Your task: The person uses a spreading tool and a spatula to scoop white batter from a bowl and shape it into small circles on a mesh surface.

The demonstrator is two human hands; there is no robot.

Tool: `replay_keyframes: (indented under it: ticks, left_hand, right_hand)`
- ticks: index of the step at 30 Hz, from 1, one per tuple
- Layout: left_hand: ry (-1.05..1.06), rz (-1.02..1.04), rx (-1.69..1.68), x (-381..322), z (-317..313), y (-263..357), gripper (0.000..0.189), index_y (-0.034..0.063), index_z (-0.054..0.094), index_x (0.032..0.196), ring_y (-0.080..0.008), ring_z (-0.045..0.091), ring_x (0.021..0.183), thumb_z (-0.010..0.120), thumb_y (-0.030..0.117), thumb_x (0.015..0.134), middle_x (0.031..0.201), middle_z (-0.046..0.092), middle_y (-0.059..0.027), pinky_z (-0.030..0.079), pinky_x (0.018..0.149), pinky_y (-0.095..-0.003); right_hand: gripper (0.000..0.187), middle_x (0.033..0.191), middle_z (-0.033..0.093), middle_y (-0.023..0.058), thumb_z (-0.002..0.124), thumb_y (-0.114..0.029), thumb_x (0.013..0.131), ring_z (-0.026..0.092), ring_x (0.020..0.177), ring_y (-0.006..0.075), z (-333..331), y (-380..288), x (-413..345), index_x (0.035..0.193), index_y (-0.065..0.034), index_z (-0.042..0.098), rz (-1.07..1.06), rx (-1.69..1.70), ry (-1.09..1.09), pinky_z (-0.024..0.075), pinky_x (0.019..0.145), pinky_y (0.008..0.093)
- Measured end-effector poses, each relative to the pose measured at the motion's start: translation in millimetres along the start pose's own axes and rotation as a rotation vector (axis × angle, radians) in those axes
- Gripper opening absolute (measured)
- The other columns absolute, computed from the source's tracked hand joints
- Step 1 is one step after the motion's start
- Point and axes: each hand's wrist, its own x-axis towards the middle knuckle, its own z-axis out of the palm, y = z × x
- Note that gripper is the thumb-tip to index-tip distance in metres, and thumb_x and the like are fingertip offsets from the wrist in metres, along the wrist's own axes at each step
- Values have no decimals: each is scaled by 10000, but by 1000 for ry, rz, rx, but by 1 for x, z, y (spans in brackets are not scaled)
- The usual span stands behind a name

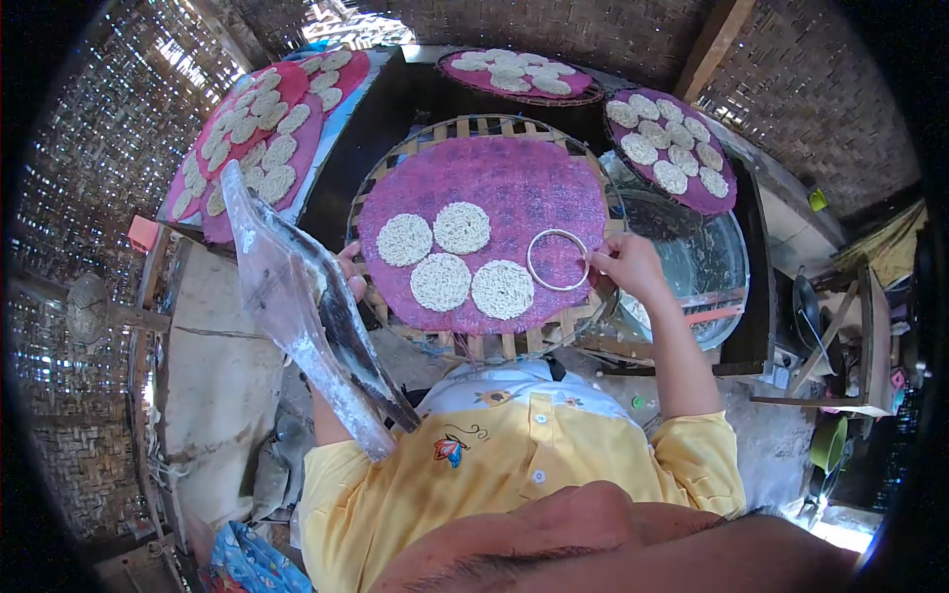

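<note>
My right hand (pixel 632 264) pinches a thin pale ring (pixel 531 261) between thumb and fingers. The ring lies over the purple mesh cloth (pixel 482 174) on a round woven bamboo tray (pixel 511 347). Left of the ring, several flat round noodle-like discs are on the cloth, the nearest disc (pixel 503 289) almost touching it. My left hand (pixel 351 271) grips the tray's left rim; a long whitened wooden piece (pixel 285 296) with a dark hollow side hides most of that hand and its forearm.
More discs cover pink cloths (pixel 308 174) at left, a far tray (pixel 515 73) and a right tray (pixel 671 144). Below the right tray sits a wide basin (pixel 712 259) with a pinkish strip (pixel 713 315) across its edge. A wooden stand (pixel 875 348) is farther right.
</note>
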Motion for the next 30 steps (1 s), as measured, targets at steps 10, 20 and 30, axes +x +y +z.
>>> replay_keyframes:
  ticks: [10, 20, 30]
  left_hand:
    - [15, 17, 9, -13, 30, -6, 390, 35, 541, 1028, -253, 564, 868, 499, 354, 808, 986, 558, -150, 462, 798, -349]
    - [29, 28, -2, -14, 47, -8, 390, 36, 539, 1029, -252, 562, 861, 494, 357, 812, 975, 557, -148, 465, 790, -349]
    - [61, -28, -19, -24, 54, -13, 390, 37, 537, 1030, -252, 561, 853, 488, 360, 817, 964, 556, -145, 468, 782, -349]
  right_hand:
    - [255, 653, 500, -3, 551, -230, 825, 436, 458, 53, 12, 62, 26, 985, -32, 543, 78, 799, -129, 339, 368, 214]
    - [179, 651, 537, 37, 501, -219, 850, 508, 485, 113, 30, 42, -45, 850, -42, 529, 340, 1235, -388, 388, 395, 244]
    - [469, 969, 558, 147, 701, -305, 655, 535, 862, 286, -12, 6, -40, 984, -7, 550, -633, 3, -20, 428, 763, 361]
